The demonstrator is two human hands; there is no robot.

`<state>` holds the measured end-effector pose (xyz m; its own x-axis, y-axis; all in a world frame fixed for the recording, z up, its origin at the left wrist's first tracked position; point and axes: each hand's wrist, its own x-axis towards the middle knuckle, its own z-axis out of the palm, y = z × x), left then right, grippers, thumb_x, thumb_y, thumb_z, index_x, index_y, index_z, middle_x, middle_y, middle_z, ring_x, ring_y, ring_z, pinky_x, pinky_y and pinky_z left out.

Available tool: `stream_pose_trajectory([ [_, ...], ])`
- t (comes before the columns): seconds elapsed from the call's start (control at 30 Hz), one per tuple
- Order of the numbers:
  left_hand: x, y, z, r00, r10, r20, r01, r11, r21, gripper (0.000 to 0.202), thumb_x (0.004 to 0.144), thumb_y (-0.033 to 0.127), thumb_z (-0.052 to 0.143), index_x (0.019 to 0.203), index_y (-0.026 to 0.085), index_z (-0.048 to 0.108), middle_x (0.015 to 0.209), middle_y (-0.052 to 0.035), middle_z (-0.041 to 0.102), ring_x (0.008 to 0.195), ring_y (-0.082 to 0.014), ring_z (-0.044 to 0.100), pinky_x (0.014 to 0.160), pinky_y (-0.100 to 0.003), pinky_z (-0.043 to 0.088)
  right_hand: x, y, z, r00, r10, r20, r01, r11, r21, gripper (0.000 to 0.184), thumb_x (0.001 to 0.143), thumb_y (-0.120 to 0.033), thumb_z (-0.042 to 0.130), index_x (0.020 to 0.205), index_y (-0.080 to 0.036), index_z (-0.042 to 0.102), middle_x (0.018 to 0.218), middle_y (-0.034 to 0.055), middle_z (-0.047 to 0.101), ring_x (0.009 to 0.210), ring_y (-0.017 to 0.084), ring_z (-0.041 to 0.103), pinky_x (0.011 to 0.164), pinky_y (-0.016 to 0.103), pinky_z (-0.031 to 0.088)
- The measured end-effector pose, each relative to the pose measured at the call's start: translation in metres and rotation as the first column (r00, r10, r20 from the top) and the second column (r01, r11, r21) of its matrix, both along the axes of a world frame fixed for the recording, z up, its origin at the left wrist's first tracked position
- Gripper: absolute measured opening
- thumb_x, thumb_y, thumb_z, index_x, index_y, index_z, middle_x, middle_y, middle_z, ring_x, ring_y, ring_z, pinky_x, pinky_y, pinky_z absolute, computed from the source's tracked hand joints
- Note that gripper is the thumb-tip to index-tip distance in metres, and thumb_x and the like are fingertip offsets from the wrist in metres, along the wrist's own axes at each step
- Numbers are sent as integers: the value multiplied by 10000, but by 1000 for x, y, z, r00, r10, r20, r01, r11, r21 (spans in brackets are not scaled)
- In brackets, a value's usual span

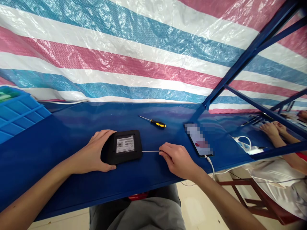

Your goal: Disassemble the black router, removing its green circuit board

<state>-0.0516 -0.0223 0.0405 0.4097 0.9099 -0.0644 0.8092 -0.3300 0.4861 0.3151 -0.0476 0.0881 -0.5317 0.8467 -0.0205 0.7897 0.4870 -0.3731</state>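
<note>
Left fingers in grip on black device, right fingers round slim rod, seemingly against device's edge

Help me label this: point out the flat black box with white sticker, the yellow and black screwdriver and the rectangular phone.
Flat black box [125,146], head view: its white sticker.
Yellow and black screwdriver [154,122], head view: its handle.
Rectangular phone [198,139], head view: its screen.

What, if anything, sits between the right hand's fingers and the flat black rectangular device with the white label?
Only the thin silvery metal shaft in those fingers, reaching the right edge of the device; nothing else visible.
</note>
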Motion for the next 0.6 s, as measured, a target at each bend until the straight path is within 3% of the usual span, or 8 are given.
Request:
stream_pose_trajectory([
  [0.13,-2,0,-2,1000,5,-4,-5,1000,-9,1090,667,607,884,1566,337,330,1594,-117,410,1523,-432,385,1225,-564,428,-14,9,40,972,77,220,-96,992,77,288,1090,-202,506,879,-174,699,879,59,724,737,182,650,588,348,236],
  [0.27,-4,2,-7,1000,7,-2,-7,1000,6,1101,650,604,888,1566,322,346,1597,-126,411,1526,-440,386,1233,-561,417,-33,28,70,910,180,373,-206,978,31,203,1021,-184,575,901,-162,736,895,80,743,763,209,685,582,353,206],
  [0.47,-3,4,-9,1000,-2,-1,2,1000,21,1109,642,618,886,1570,331,351,1590,-122,427,1521,-452,394,1227,-574,420,-37,53,75,885,267,382,-249,964,-96,212,993,-125,581,854,-166,735,959,66,796,907,222,749,632,320,300],
  [0.6,-1,4,-8,1000,-2,-8,2,1000,29,1104,637,631,880,1565,320,371,1580,-120,448,1513,-452,409,1218,-566,432,-32,45,73,885,257,388,-240,966,-92,225,1025,-145,555,920,-168,753,969,76,805,909,233,759,626,328,305],
])
